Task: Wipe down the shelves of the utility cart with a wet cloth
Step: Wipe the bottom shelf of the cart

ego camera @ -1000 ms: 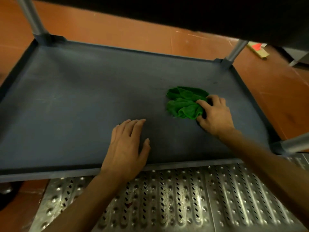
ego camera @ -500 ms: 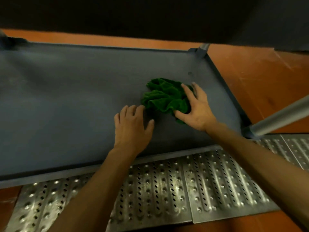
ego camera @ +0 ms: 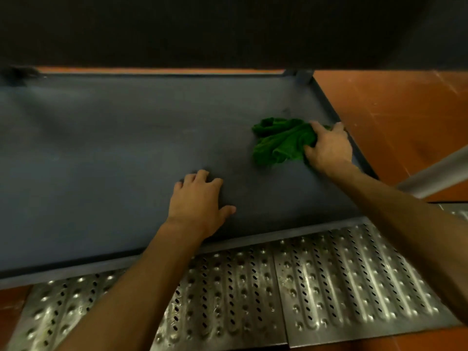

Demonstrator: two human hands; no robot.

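A crumpled green cloth [ego camera: 277, 141] lies on the dark grey lower shelf [ego camera: 106, 148] of the cart, near its right rim. My right hand [ego camera: 329, 146] grips the cloth's right side, fingers curled into the fabric, close to the shelf's right edge. My left hand [ego camera: 198, 202] rests flat on the shelf near its front rim, fingers spread and holding nothing. The cart's upper shelf [ego camera: 228, 29] hangs dark across the top of the view and hides the back of the lower shelf.
Perforated metal floor plates [ego camera: 316, 287] lie in front of the cart. Orange-red floor [ego camera: 405, 110] spreads to the right. A grey cart post [ego camera: 435, 173] slants up at the right, and another corner post [ego camera: 302, 77] stands at the back right.
My right hand has dragged the cloth to the right, away from my left hand and up to the shelf's right rim. The view has tilted lower under the upper shelf.
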